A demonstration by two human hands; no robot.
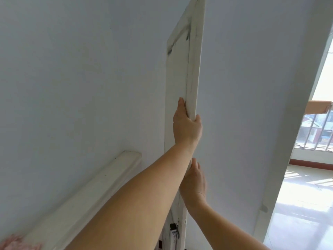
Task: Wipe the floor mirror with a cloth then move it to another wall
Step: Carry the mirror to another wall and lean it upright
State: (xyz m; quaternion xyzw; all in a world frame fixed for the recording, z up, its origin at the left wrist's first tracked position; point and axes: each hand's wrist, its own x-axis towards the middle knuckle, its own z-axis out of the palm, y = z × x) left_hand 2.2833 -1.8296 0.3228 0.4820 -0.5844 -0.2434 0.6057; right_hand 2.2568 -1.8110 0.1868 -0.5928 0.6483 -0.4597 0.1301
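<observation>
The floor mirror (192, 56) stands edge-on before me, a tall white frame with its scuffed back panel facing left and its glass hidden. My left hand (186, 127) grips the frame's edge at mid-height, fingers behind and thumb in front. Lower on the same edge, my right hand (193, 181) holds the frame, partly hidden by my left forearm. A metal bracket (173, 231) shows on the back near the bottom. At the bottom left corner lies something pink and fuzzy (19, 243), possibly the cloth.
A pale wall (72, 78) fills the left and middle. A white headboard-like rail (100, 184) slants along it at the lower left. On the right a doorway (306, 177) opens onto a bright tiled floor and a window with metal bars (317, 130).
</observation>
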